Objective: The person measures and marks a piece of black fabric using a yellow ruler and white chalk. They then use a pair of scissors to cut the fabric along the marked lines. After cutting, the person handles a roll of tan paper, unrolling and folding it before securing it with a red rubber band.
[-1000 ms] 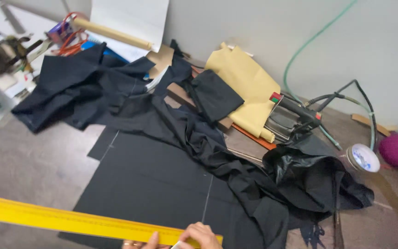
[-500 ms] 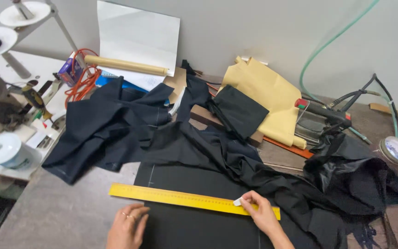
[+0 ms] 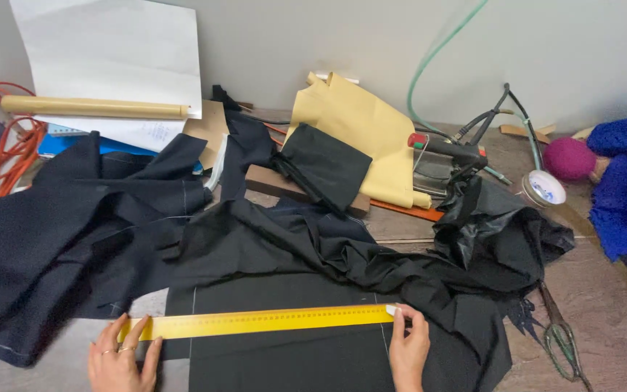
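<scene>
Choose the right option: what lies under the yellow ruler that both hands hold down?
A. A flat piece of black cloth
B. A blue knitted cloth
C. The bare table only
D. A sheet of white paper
A: the yellow ruler lies across flat black cloth, with the left hand and right hand pressing its ends.

Your left hand (image 3: 121,356) at seven o'clock and right hand (image 3: 408,348) at five pin the yellow ruler (image 3: 263,321) flat across the black fabric (image 3: 284,356).

a tailoring workshop (cluttered bench): black fabric (image 3: 313,254), steam iron (image 3: 448,156), shears (image 3: 560,337).
</scene>
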